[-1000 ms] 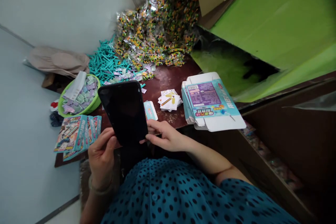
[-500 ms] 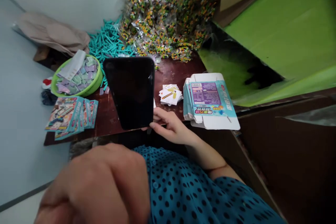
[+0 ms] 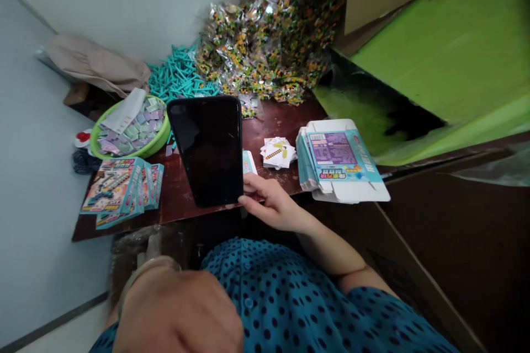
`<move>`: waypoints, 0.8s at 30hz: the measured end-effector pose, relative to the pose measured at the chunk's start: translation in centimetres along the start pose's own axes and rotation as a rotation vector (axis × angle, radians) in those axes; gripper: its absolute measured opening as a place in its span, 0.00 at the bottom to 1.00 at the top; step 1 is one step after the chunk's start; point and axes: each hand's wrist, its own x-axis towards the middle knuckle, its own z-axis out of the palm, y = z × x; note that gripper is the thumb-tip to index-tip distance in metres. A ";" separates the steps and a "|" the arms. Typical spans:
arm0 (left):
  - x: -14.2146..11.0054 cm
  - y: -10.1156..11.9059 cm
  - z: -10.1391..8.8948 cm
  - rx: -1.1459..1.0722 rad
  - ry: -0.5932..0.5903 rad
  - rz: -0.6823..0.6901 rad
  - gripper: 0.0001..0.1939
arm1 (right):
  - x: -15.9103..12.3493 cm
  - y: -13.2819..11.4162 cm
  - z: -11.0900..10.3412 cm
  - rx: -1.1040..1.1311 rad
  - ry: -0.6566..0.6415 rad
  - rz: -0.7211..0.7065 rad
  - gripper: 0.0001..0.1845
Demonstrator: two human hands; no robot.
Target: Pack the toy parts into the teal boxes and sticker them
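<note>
The phone (image 3: 207, 151) is raised over the near part of the table (image 3: 178, 207), screen dark and facing the wearer, body tilted. Contact between its lower end and the table cannot be determined.

The right hand (image 3: 271, 204) grips the phone at its lower right corner: thumb at the front edge, fingers drawn close to it and partly hidden behind. The left hand (image 3: 182, 311) is close to the camera, below the phone and apart from it—back of the hand uppermost, fingers curled. Whether it holds anything cannot be told. A bracelet (image 3: 157, 260) encircles the left wrist.

Directly behind the phone's right edge lies a blue-and-white card (image 3: 249, 162), partly covered. To its right is a loose pile of picture cards (image 3: 278, 153), followed by a stack of flat cartons (image 3: 342, 157), the top one with its purple panel upward.

Left of the phone, printed packs (image 3: 114, 187) lie overlapped near the table's edge. Just behind them stands a green basket (image 3: 160, 140) containing small sachets (image 3: 138, 131) and a white strip (image 3: 126, 113). Farther back—against the wall—are teal sticks (image 3: 178, 74), with clear bags (image 3: 265, 55) of multicoloured pieces heaped to their right.
</note>
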 end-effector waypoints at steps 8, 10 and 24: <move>-4.1 -4.0 -1.1 -0.194 1.056 -0.255 0.16 | 0.8 0.4 1.4 0.042 -0.051 0.074 0.18; -3.9 -5.1 -1.1 -0.201 1.274 -0.257 0.17 | 1.0 0.6 1.9 0.061 -0.059 0.095 0.17; -2.0 -8.2 0.4 -0.346 1.395 -0.328 0.25 | 0.4 1.8 3.0 -0.007 -0.060 0.197 0.16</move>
